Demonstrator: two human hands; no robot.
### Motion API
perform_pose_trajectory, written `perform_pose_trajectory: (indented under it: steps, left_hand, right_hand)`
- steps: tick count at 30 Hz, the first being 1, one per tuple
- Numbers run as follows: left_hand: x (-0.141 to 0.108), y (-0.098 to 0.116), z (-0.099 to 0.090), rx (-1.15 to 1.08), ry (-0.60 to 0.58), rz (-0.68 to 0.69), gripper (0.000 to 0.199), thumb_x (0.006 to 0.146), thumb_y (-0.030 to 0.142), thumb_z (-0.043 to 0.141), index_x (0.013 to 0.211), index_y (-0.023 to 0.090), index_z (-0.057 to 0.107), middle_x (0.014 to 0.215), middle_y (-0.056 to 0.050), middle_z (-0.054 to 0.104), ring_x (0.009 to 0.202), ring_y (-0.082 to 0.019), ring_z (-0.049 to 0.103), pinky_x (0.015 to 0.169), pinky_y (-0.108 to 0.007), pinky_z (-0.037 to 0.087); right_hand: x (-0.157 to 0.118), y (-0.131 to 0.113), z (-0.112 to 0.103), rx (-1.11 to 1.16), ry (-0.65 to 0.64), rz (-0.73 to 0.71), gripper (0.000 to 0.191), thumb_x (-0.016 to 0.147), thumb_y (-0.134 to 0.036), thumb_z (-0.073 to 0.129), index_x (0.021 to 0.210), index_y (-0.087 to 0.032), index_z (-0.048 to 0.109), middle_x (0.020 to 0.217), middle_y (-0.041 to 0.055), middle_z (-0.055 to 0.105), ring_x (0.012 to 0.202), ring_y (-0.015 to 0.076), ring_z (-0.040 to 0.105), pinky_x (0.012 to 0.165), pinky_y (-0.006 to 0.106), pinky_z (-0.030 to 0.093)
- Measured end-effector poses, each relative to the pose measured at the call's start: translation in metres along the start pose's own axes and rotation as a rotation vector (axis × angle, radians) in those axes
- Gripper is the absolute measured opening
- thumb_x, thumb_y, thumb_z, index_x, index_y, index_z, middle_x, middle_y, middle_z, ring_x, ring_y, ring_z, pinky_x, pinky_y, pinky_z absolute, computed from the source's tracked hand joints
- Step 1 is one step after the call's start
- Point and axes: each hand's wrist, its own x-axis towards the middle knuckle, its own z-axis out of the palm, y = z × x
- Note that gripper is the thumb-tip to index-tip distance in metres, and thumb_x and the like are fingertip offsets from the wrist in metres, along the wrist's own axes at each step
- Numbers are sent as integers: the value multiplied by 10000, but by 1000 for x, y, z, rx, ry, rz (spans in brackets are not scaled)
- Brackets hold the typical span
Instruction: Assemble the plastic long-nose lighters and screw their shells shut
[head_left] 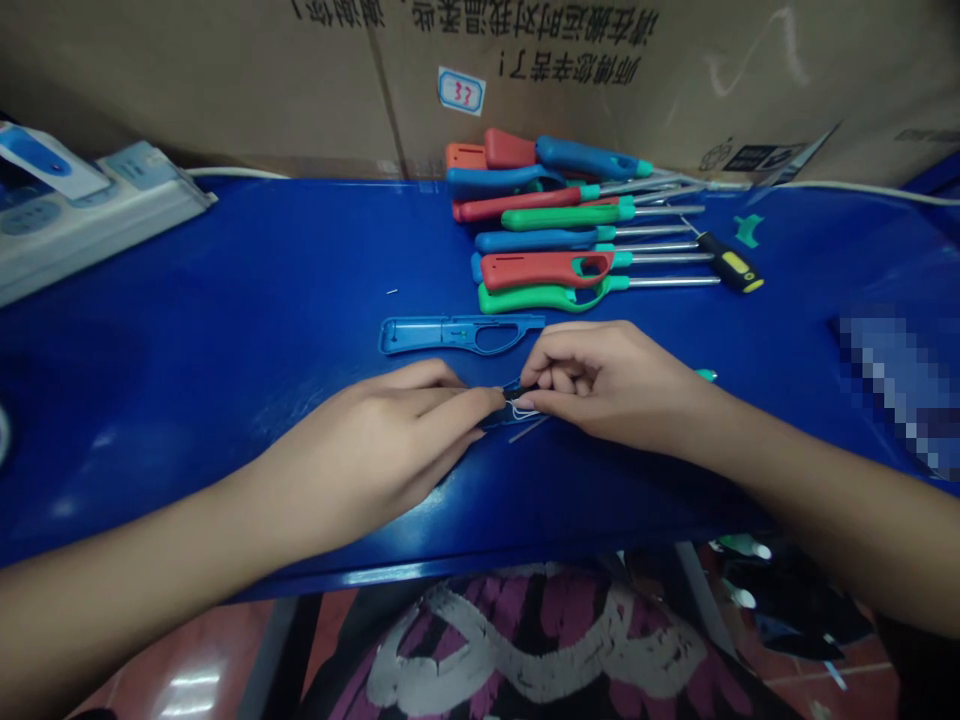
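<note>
My left hand [397,430] is closed over a blue lighter shell half [495,418] near the table's front, its thumb and fingers on a black part. Mostly covered by both hands, that shell lies low on the table. My right hand [622,385] pinches the small black part [513,394] at the shell, where a thin white wire [523,412] loops out. Beyond my fingers lies another blue shell half [435,335], its hollow inside facing up. A green tip [706,375] pokes out behind my right hand.
Several red, green and blue long-nosed lighters [547,268] are stacked at the back. Beside their metal tubes lies a black-yellow screwdriver [735,265] and a teal piece [748,230]. A power strip [150,225] sits left, and a cardboard box [300,90] stands behind.
</note>
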Motion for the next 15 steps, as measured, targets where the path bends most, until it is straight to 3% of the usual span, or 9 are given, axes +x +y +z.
perform_pose_trajectory:
  steps: [6, 15]
  left_hand:
    - [2, 1, -2, -23, 1, 0, 311, 1008, 177, 518, 1288, 139, 647, 999, -97, 750, 939, -227, 683, 761, -317, 580]
    - [-2, 1, -2, 1, -40, 92, 417, 968, 99, 523, 1369, 176, 609, 1302, -81, 708, 1072, -251, 662, 887, -379, 603]
  right_hand:
    - [-1, 0, 0, -88, 39, -67, 114, 791, -150, 763, 766, -169, 654, 685, -49, 530, 583, 69, 451, 559, 217, 377]
    - [-4, -1, -11, 7, -19, -19, 22, 850, -172, 703, 858, -178, 684, 757, -37, 579, 556, 56, 450, 521, 214, 368]
